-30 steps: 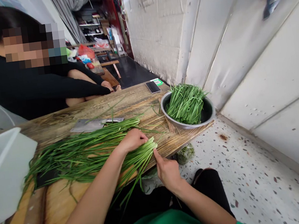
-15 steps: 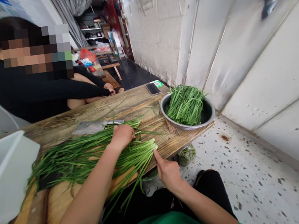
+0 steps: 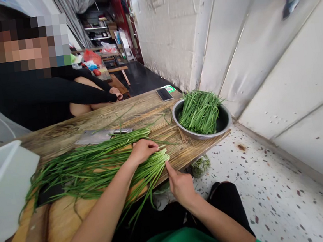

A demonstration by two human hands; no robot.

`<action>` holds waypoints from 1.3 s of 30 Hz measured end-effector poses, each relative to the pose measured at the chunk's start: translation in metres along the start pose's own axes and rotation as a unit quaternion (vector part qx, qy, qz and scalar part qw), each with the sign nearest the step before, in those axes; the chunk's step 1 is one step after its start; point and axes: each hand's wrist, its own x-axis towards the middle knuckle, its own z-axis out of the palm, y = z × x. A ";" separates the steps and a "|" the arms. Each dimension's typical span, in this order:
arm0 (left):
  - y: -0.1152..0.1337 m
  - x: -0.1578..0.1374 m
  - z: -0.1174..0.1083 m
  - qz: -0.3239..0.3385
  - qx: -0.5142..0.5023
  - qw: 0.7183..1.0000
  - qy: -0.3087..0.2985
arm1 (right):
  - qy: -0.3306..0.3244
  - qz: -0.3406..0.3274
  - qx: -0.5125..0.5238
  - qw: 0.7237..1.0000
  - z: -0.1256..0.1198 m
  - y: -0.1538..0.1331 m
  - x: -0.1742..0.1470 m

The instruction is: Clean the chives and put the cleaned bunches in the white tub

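Observation:
A loose spread of garlic chives point(image 3: 96, 168) lies across a wooden cutting board point(image 3: 65, 223), pale stem ends to the right. My left hand point(image 3: 144, 150) pinches a stalk or so of chives just above those ends. My right hand point(image 3: 182, 185) touches the tips of the stems with its straight index finger, the other fingers curled and no object visible in them. Partly under the leaves is a cleaver with a wooden handle point(image 3: 35, 234). Behind the chives lies a second cleaver point(image 3: 94, 136), flat on the table.
A metal bowl point(image 3: 175, 115) heaped with cut chives stands at the table's right end. Near it is a phone point(image 3: 164, 94). A white plastic bin point(image 3: 7, 187) stands left. Across the wooden table point(image 3: 62, 127) sits a person in black point(image 3: 34, 93). White panels point(image 3: 258, 46) line the right.
My left hand has moved right and slightly toward me, to the pale stem ends, where a stalk now shows at its fingertips. My right hand stays at the stem ends.

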 end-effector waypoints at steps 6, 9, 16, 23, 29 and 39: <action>-0.012 0.002 0.005 0.007 -0.015 1.000 0.003 | -0.001 0.011 -0.015 1.000 -0.001 -0.002 0.000; -0.011 0.001 0.004 0.021 -0.009 1.000 0.007 | 0.002 0.016 -0.017 1.000 -0.001 -0.003 0.000; -0.013 0.001 0.004 0.037 -0.017 0.999 -0.005 | 0.003 0.016 -0.013 1.000 -0.003 -0.004 0.000; -0.015 0.002 0.004 0.058 -0.092 0.993 -0.048 | 0.001 0.017 -0.017 1.000 -0.003 -0.004 0.000; -0.015 0.005 0.005 0.028 -0.095 0.994 -0.046 | 0.002 0.022 -0.018 1.000 -0.002 -0.004 0.000; -0.014 0.007 0.004 -0.016 -0.097 0.994 -0.039 | 0.006 0.012 -0.025 1.000 -0.001 -0.003 0.000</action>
